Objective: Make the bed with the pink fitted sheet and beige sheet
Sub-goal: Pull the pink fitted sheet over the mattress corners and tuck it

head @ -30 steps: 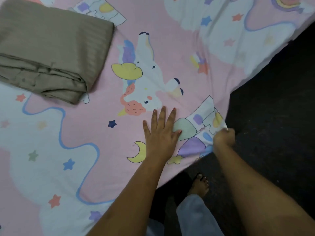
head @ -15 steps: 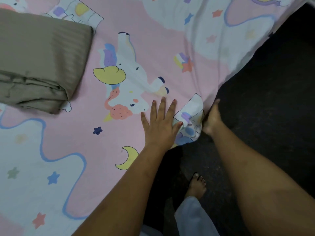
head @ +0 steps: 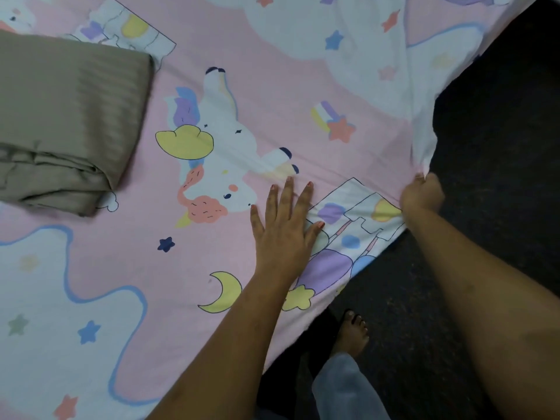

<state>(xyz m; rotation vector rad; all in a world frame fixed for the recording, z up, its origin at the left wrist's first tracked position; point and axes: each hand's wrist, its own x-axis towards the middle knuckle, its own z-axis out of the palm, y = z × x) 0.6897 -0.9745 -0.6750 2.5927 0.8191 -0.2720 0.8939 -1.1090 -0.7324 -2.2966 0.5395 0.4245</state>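
Pink fitted sheet (head: 272, 86) covering bed, corner not yet tucked. Left hand (head: 283, 228) pressing flat, fingers straight; right hand (head: 422, 195) gripping sheet edge beside it. Beige sheet (head: 66, 122) lying folded far left of hands, spreading left to do.

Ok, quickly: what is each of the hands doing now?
Left hand: open, flat on the pink printed fitted sheet.
Right hand: gripping that sheet's edge.
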